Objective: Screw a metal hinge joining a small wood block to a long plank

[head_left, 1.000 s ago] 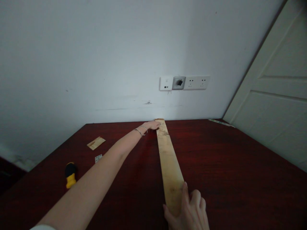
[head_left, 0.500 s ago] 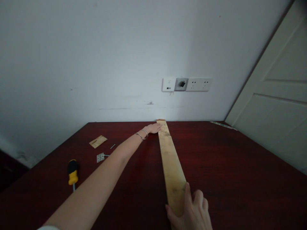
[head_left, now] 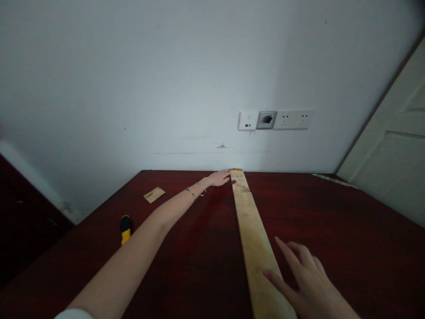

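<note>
The wooden plank (head_left: pixel 252 221) lies flat on the dark red table (head_left: pixel 348 212), running from the lower centre of the frame up to the wall at centre, where its far end seems to butt against it. The left hand (head_left: pixel 219 178) reaches to that far end with its fingers stretched out flat against the plank's left edge, gripping nothing. The right hand (head_left: pixel 308 283), at lower right, is spread open — thumb over the plank's near end, the other fingers over the table just beside it.

The step in hand looks like squaring and steadying the plank. A next move would call for even pressure at both ends, so the board does not pivot.

Left of centre lie a yellow-and-black screwdriver (head_left: pixel 125 229) and a small wood offcut (head_left: pixel 154 194) — well apart from the plank. Wall sockets (head_left: pixel 275 120) sit above.
</note>
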{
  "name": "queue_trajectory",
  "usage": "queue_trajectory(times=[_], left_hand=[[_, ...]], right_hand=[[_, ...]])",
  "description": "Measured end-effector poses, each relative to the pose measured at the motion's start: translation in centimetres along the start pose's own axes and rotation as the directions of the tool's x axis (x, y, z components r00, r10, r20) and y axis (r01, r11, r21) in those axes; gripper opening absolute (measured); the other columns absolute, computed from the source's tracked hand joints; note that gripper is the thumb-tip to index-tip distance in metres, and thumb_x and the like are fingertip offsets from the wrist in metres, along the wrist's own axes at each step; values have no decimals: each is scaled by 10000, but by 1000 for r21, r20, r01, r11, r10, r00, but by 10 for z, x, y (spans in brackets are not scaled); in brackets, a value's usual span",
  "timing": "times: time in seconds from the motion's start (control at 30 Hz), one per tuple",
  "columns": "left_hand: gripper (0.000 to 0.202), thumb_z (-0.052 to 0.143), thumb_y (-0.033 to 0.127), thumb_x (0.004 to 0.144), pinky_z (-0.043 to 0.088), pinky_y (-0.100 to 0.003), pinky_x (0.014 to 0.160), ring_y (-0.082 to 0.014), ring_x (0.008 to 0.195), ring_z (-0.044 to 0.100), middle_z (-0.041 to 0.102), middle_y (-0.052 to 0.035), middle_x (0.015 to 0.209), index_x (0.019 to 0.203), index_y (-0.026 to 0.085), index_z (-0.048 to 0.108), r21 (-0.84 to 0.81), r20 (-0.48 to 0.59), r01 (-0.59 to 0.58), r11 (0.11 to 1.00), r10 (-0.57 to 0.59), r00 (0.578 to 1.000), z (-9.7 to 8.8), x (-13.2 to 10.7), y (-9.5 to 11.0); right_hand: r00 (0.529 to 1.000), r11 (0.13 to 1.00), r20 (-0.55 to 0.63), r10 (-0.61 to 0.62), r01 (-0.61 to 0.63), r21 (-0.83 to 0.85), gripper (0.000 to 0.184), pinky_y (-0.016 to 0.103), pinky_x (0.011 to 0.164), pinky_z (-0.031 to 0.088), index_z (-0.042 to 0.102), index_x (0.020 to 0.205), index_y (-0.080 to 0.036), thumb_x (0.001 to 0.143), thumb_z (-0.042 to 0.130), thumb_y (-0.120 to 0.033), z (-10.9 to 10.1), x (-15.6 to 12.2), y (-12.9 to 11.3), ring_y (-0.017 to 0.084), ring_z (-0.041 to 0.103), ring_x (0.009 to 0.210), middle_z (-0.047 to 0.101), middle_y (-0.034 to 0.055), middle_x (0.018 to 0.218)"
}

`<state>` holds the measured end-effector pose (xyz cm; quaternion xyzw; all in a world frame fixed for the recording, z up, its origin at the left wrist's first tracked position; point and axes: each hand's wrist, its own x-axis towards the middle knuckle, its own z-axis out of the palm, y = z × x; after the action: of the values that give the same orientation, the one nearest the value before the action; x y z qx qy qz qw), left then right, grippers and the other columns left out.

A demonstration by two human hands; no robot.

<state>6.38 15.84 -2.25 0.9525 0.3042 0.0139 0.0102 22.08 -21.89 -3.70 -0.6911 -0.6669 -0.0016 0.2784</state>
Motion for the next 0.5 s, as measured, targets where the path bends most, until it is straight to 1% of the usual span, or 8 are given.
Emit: queue_trajectory(times=[0.07,0.17,0.2,0.23,0.3,0.37,0.43,0.5], left_hand=[[506,301,364,955,225,-323,1127,-199,1387,263,273,-123,1510,1400,126,340,10,-10,44,999,-44,999,-16,-23,-18],[486,412,352,904,269,-311,1098,-206,1322,369,394,-130,1447,1330,118,435,30,-30,126,992,-125,992,-40,-68,-58],[475,439,341,885,292,-306,1081,-207,1285,415,450,-130,1405,1302,114,463,36,-35,163,986,-161,986,-48,-85,-72],[470,450,334,873,310,-307,1066,-212,1252,448,486,-135,1370,1282,105,482,41,-43,203,978,-202,979,-55,-102,-87],[484,475,329,844,331,-317,1046,-231,1221,474,511,-154,1337,1258,81,501,52,-54,291,955,-288,956,-68,-141,-113],[493,505,317,810,357,-317,1017,-242,1183,502,536,-163,1304,1234,67,520,61,-53,376,925,-373,926,-77,-181,-132],[468,515,295,788,378,-315,989,-238,1141,526,568,-149,1266,1205,83,548,68,-53,457,887,-454,890,-83,-219,-144],[448,531,289,767,402,-306,954,-227,1095,550,605,-117,1219,1180,119,570,73,-40,521,850,-519,854,-84,-253,-149]], right_hand=[[999,996,27,31,-33,78,492,440,874,457,608,1192,-200,767,561,-442,-18,28,-1,293,551,1052,574,149,1164],[981,975,148,-128,98,198,416,411,934,427,617,1168,-209,796,533,-376,-34,76,-13,251,552,1055,587,119,1141],[966,963,171,-192,151,225,402,400,936,427,614,1164,-207,807,518,-364,-35,92,-18,241,547,1065,590,110,1137],[939,948,224,-260,204,245,399,385,931,432,605,1174,-205,816,507,-350,-34,108,-24,233,539,1087,585,106,1155],[885,918,287,-366,294,265,425,363,938,427,588,1199,-195,791,543,-306,-24,140,-38,222,527,1122,576,101,1204],[796,876,377,-474,385,290,446,346,965,409,599,1185,-180,748,598,-271,-7,170,-54,210,547,1101,604,89,1178],[708,842,455,-540,446,305,481,328,958,416,593,1200,-161,725,614,-233,15,199,-75,206,563,1085,603,92,1194],[653,814,490,-578,502,291,509,321,973,404,590,1211,-144,709,629,-218,39,224,-103,218,546,1126,588,104,1234]])
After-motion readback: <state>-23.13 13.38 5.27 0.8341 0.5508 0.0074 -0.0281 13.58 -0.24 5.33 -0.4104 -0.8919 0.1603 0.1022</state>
